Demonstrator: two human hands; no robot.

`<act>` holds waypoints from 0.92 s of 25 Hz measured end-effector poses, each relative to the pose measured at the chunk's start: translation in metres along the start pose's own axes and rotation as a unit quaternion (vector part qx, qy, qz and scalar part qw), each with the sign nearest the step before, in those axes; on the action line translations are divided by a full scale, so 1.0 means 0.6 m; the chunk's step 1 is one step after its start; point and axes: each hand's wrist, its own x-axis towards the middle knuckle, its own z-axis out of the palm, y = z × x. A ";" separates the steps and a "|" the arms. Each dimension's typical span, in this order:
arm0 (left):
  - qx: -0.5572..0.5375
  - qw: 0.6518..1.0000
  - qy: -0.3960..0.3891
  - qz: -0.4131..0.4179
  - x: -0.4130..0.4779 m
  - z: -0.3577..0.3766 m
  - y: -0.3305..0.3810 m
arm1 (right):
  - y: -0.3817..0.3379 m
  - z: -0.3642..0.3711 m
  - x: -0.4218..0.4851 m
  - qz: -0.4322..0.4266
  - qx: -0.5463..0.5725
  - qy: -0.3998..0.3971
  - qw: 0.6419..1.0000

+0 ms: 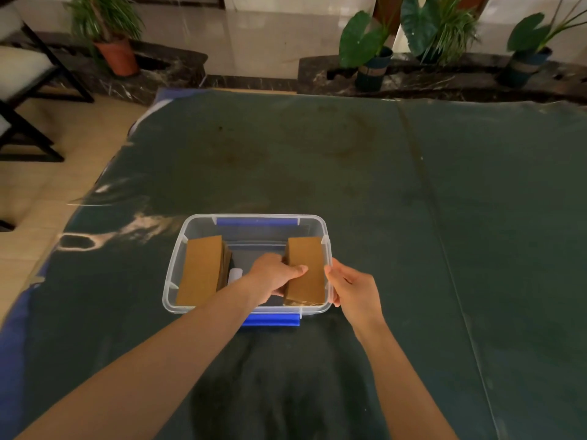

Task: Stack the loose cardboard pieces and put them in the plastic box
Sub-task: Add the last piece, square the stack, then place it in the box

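My left hand (274, 274) has its grip closed on the right stack (306, 269), thumb across the top sheet, fingers down its inner side. Right hand (352, 285) sits at the box (254, 219) rim beside that stack, fingers loosely curled, holding nothing I can make out. Both stacks are inside the box; the left stack (201, 269) leans on the left wall. Cardboard: flat brown rectangles, matte, stiff, likely light. Loose sheets may fan or slide, so I judge pinching the long edges square is best. The box is clear, smooth plastic with blue latches, on a dark green bench (413, 201) cover.
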 end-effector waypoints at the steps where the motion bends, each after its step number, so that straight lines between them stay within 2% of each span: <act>1: 0.022 0.999 0.029 0.027 -0.003 0.004 -0.004 | -0.003 0.000 -0.001 0.003 -0.002 0.000 1.000; 4: 0.138 0.981 0.090 0.102 -0.008 0.013 -0.018 | -0.009 0.001 -0.003 0.008 -0.012 0.000 1.000; 7: 0.234 0.961 0.096 0.115 -0.005 0.015 -0.023 | -0.011 0.000 -0.004 0.004 -0.013 -0.004 1.000; 13: 0.249 0.965 0.047 0.066 0.000 0.020 -0.014 | -0.011 0.001 -0.004 0.020 -0.005 0.008 1.000; 18: 0.158 0.987 -0.016 -0.019 0.006 0.003 -0.001 | -0.008 0.003 -0.004 0.030 -0.005 0.002 1.000; 23: 0.189 0.981 -0.037 0.007 0.012 -0.030 -0.002 | -0.012 0.003 -0.008 0.018 -0.008 0.004 1.000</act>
